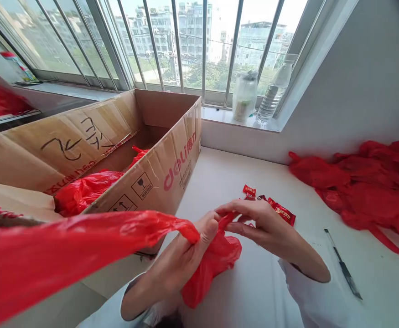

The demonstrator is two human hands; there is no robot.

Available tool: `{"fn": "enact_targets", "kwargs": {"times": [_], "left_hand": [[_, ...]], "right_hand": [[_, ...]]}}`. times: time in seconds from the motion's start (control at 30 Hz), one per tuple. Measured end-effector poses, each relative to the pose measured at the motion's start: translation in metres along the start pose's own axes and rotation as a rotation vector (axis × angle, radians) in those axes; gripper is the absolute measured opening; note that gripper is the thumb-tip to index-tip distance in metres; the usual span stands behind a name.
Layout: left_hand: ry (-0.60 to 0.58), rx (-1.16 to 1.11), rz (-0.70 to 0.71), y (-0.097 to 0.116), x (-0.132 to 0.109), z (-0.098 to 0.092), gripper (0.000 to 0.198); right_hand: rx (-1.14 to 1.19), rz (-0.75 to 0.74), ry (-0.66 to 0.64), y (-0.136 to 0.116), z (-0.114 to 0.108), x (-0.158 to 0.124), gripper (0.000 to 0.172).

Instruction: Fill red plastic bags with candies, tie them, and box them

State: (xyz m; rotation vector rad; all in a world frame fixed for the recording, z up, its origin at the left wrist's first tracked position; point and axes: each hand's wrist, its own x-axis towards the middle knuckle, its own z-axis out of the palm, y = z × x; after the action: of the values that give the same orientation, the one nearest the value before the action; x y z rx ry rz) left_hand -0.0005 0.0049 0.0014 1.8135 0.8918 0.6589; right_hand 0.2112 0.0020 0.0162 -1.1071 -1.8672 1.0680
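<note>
My left hand point(182, 259) is closed around the gathered red plastic bag point(216, 269), its thumb pressed on the plastic. One long stretched part of red plastic runs from that hand across to the left edge of the view. With thumb and fingers, my right hand point(261, 221) pinches a twisted strip of the same bag just beside the left fingertips. The lower part of the bag hangs below both hands; its contents, if any, are hidden. Several small red packets point(284, 213) lie on the white table behind my right hand, which partly covers them.
A large open cardboard box point(172, 182) stands at left, with red plastic bags point(86, 191) inside. Heaped red bags point(363, 182) lie at right, near a pen point(344, 266). On the sill of the barred window stand a clear bottle point(276, 93) and a plastic-wrapped cup point(245, 95).
</note>
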Motion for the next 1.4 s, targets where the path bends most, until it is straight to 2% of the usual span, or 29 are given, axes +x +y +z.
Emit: {"fn": "enact_targets", "kwargs": {"times": [0.07,0.13,0.23,0.3,0.37,0.4,0.43,0.5,0.57,0.63,0.7,0.73,0.8,0.83,0.9,0.93,1.0,1.07,1.13,1.2,1.3,1.33,1.37,1.4], "left_hand": [[-0.108,-0.124,-0.154,0.003,0.004,-0.005,0.033],[-0.161,-0.162,-0.284,0.007,0.008,-0.011,0.042],[-0.243,-0.188,-0.434,0.008,0.011,-0.018,0.053],[-0.349,-0.363,-0.516,0.004,0.013,-0.019,0.057],[-0.379,-0.613,-0.482,-0.003,0.016,-0.018,0.055],[-0.372,-0.72,-0.437,-0.006,0.017,-0.017,0.048],[-0.359,-0.795,-0.388,-0.009,0.019,-0.016,0.041],[-0.36,-0.798,-0.295,-0.013,0.021,-0.018,0.028],[-0.389,-0.718,-0.231,-0.013,0.021,-0.021,0.019],[-0.404,-0.638,-0.18,-0.012,0.017,-0.026,0.012],[-0.395,-0.503,-0.065,-0.008,0.01,-0.029,0.006],[-0.395,-0.365,0.022,-0.005,0.006,-0.029,0.011],[-0.359,0.062,0.232,0.001,-0.004,-0.025,0.022],[-0.303,0.314,0.346,0.003,-0.008,-0.022,0.024],[-0.102,0.717,0.543,0.006,-0.014,-0.015,0.023],[0.022,0.825,0.625,0.006,-0.015,-0.012,0.023],[0.227,0.855,0.727,0.001,-0.015,-0.007,0.027],[0.333,0.796,0.768,-0.005,-0.013,-0.007,0.029],[0.377,0.792,0.781,-0.009,-0.013,-0.009,0.029],[0.367,0.84,0.754,-0.009,-0.016,-0.013,0.027],[0.273,0.938,0.555,-0.012,-0.026,-0.017,0.019],[0.248,0.963,0.495,-0.019,-0.03,-0.017,0.015],[0.292,1.003,0.426,-0.028,-0.034,-0.017,0.014],[0.328,1.017,0.474,-0.041,-0.038,-0.016,0.018]], "right_hand": [[0.112,0.083,0.054,0.016,0.003,0.002,0.014],[0.172,0.139,0.146,0.024,0.004,0.002,0.012],[0.199,0.154,0.165,0.023,0.004,0.0,0.01],[0.176,0.113,0.215,0.015,0.005,-0.004,0.007],[0.068,-0.013,0.297,0.001,0.009,-0.01,0.006],[-0.013,-0.097,0.295,-0.007,0.012,-0.013,0.009],[-0.099,-0.183,0.246,-0.015,0.016,-0.016,0.013],[-0.264,-0.315,0.045,-0.03,0.023,-0.021,0.017],[-0.381,-0.357,-0.147,-0.037,0.027,-0.024,0.018],[-0.376,-0.373,-0.227,-0.037,0.026,-0.025,0.015],[-0.234,-0.373,-0.163,-0.031,0.022,-0.021,0.015],[-0.159,-0.352,-0.094,-0.026,0.02,-0.018,0.018],[-0.045,-0.275,-0.019,-0.016,0.02,-0.009,0.028],[0.002,-0.234,-0.056,-0.01,0.022,-0.003,0.031],[0.117,-0.178,-0.208,0.001,0.03,0.008,0.033],[0.168,-0.153,-0.259,0.007,0.035,0.014,0.034],[0.211,-0.092,-0.301,0.017,0.043,0.021,0.033],[0.226,-0.047,-0.347,0.025,0.049,0.025,0.032],[0.227,-0.076,-0.37,0.028,0.05,0.026,0.029],[0.129,-0.159,-0.255,0.026,0.047,0.026,0.022],[-0.166,-0.318,-0.055,0.026,0.036,0.021,0.022],[-0.248,-0.352,-0.03,0.031,0.031,0.018,0.022],[-0.298,-0.361,0.019,0.041,0.027,0.015,0.022],[-0.337,-0.359,0.056,0.054,0.022,0.011,0.021]]}}
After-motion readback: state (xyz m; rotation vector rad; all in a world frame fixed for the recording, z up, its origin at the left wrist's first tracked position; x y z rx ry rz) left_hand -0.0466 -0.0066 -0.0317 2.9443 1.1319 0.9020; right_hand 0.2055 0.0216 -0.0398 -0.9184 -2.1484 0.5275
